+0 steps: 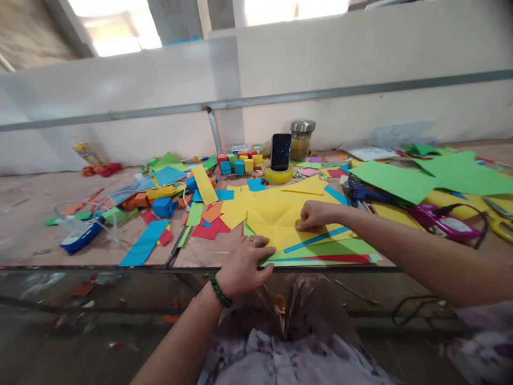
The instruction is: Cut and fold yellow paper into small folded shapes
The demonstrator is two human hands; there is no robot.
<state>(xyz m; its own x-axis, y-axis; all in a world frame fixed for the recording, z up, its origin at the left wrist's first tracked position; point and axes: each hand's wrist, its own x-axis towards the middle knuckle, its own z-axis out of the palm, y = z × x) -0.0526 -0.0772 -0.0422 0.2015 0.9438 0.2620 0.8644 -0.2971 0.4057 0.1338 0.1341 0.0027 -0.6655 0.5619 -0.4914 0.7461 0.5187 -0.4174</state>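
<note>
Can't see inside the right hand (pixel 315 215), curled at center; can't see the scissors (pixel 499 209) whole, cropped by the right edge.

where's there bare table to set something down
Widest patch: the table's far left, beyond the blue device. A smaller one: nearer you than the red paper, beside the left hand. Crowded: the middle, with blocks, phone and yellow paper under the right hand; the right, with green sheets and pink device.

The head camera looks forward and down over the nearby table (pixel 28 227).
</note>
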